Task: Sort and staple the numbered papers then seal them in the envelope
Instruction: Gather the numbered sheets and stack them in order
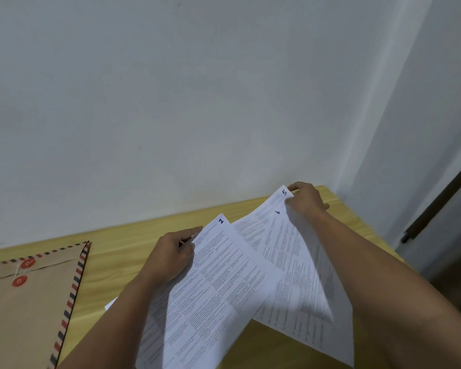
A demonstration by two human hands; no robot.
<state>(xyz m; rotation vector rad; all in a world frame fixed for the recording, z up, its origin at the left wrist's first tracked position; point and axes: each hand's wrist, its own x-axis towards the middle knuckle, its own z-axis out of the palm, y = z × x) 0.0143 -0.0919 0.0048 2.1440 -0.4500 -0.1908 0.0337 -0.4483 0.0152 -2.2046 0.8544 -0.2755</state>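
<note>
Printed white papers with handwritten numbers lie fanned on the wooden table point(117, 265). The sheet marked 1 point(216, 283) is on top at the middle; my left hand point(171, 254) grips its upper left edge. My right hand point(304, 198) pinches the top corner of the sheet marked 5 point(301, 265) and lifts it, so it curves up off the table. A sheet marked 6 point(273, 219) lies just under it. A brown envelope point(30, 315) with a red and blue striped border and red string-tie buttons lies flat at the left. No stapler is in view.
A plain white wall point(197, 102) rises directly behind the table's far edge. The table's right edge runs past my right forearm, with a dark door frame point(437, 198) beyond it.
</note>
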